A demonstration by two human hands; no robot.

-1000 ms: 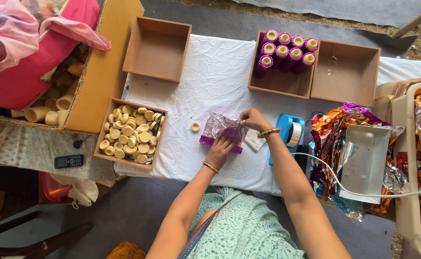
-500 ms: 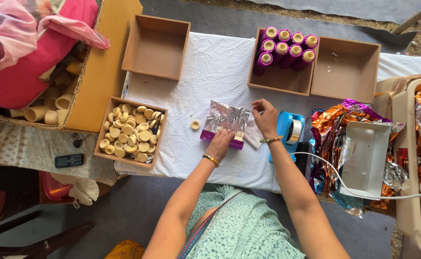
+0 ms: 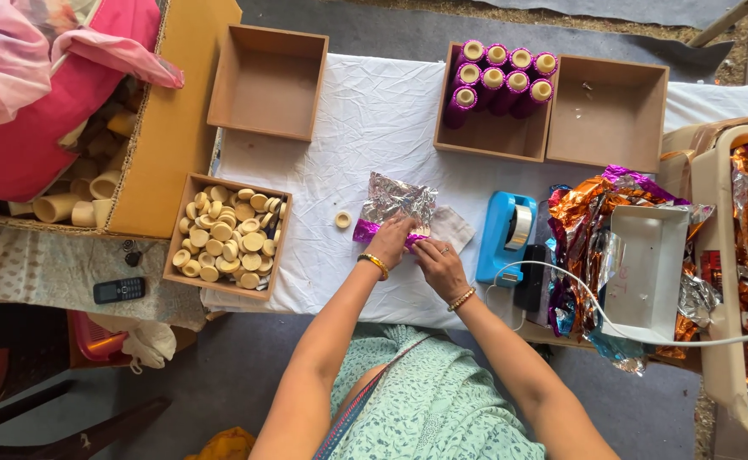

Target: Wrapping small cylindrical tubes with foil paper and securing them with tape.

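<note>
A crinkled foil sheet [image 3: 398,203], silver on top with a purple edge, lies on the white cloth [image 3: 374,111] in front of me. My left hand [image 3: 391,240] presses down on its near edge with fingers curled over the foil. My right hand [image 3: 438,262] pinches the same near edge from the right side. What the foil wraps is hidden under it. One small cream cap [image 3: 343,220] lies loose just left of the foil. A blue tape dispenser [image 3: 507,236] stands right of my right hand.
A wooden box of several cream caps [image 3: 229,245] sits at the left. An empty wooden box [image 3: 267,81] stands behind it. Purple foil-wrapped rolls [image 3: 497,78] fill another box, beside an empty one [image 3: 605,112]. Crumpled foil sheets and a white tray [image 3: 642,268] lie at the right.
My right hand has come down from the foil's upper right to its near edge beside my left hand. The foil lies lower and flatter on the cloth.
</note>
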